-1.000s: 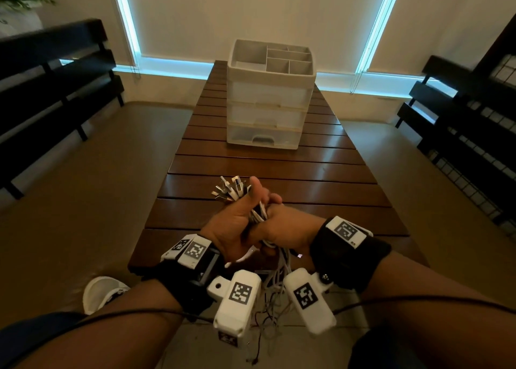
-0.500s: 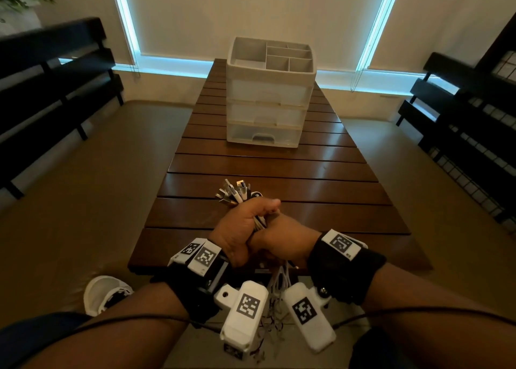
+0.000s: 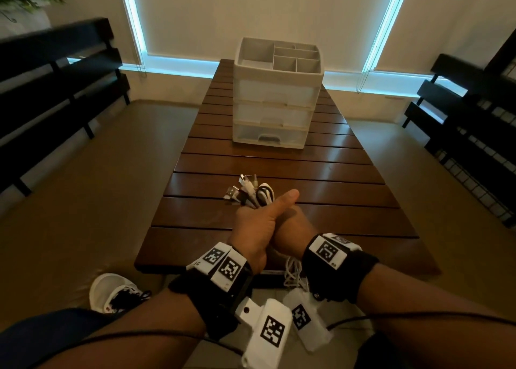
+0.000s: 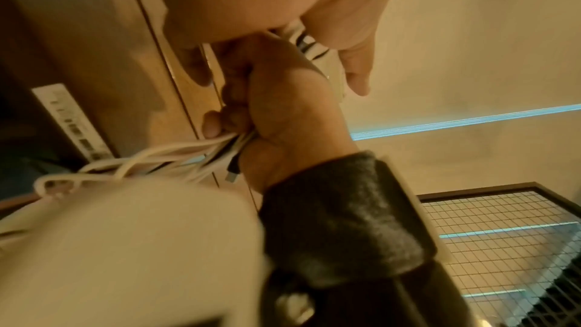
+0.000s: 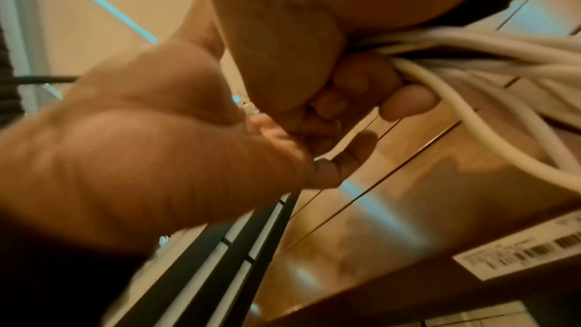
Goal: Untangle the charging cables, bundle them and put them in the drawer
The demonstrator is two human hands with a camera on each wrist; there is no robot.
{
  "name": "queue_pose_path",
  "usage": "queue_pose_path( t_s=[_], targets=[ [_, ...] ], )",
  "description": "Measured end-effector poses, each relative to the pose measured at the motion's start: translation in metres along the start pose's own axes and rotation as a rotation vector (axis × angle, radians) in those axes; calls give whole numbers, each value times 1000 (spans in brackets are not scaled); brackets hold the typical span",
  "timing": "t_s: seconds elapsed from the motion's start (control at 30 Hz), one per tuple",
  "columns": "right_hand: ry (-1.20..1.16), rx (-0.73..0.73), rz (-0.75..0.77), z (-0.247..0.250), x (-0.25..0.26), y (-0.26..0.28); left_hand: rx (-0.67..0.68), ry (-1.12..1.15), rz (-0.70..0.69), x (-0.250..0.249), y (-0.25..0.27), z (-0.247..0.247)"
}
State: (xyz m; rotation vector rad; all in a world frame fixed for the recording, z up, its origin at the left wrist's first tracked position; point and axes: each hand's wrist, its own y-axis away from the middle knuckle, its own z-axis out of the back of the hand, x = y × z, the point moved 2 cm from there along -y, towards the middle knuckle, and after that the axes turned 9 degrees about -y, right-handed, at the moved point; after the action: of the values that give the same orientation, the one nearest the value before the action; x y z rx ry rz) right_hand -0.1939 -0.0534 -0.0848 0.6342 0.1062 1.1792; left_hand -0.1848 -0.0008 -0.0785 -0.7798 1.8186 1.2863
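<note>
A bundle of white and black charging cables (image 3: 251, 192) sticks out forward from both my fists, with its plug ends fanned above the wooden slat table (image 3: 321, 173). My left hand (image 3: 255, 226) grips the bundle with curled fingers (image 4: 191, 68) while its thumb points straight forward. Pressed against it, my right hand (image 3: 293, 229) grips the same cables (image 4: 157, 158) just behind. The loose cable lengths (image 3: 293, 273) hang below the table's near edge. The white three-drawer unit (image 3: 276, 97) stands farther along the table, all drawers shut.
Black slatted benches run along the left (image 3: 55, 75) and the right (image 3: 474, 117). A white shoe (image 3: 111, 293) shows on the floor at lower left. The drawer unit's top tray (image 3: 279, 58) has several open compartments.
My left thumb, wrapped over the right hand half a second ago, now points straight forward. Both hands stay together on the bundle.
</note>
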Motion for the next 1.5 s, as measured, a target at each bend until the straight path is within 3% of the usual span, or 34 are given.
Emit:
queue_pose_path(
  t_s=[0.03,0.07,0.2,0.33,0.47,0.6,0.77,0.9,1.07,1.3,1.4,1.5],
  targets=[
    [175,-191,173,-12,-1,-7,-39,8,18,-1,-4,2],
    [32,-267,214,0,-4,-12,-78,24,40,-3,-7,4],
    [-75,-310,293,9,-4,-8,-136,90,139,-4,-23,16],
    [-135,-286,415,18,3,10,-31,124,165,-8,-26,19],
    [-399,-111,525,23,-8,19,175,238,146,-15,-27,19],
    [-799,44,410,34,-32,17,172,465,95,-24,-25,18],
    [-693,119,434,39,-38,13,181,450,84,-24,-20,16],
    [-704,159,485,46,-43,15,172,469,-25,-28,-20,19],
    [-994,416,510,36,-51,19,240,517,-104,-35,-20,22],
    [-677,478,589,48,-50,20,451,480,-70,-35,-16,20],
    [-826,596,571,45,-59,17,530,475,-72,-39,-14,22],
    [-1003,581,542,39,-66,14,560,474,-81,-42,-14,23]
  ],
)
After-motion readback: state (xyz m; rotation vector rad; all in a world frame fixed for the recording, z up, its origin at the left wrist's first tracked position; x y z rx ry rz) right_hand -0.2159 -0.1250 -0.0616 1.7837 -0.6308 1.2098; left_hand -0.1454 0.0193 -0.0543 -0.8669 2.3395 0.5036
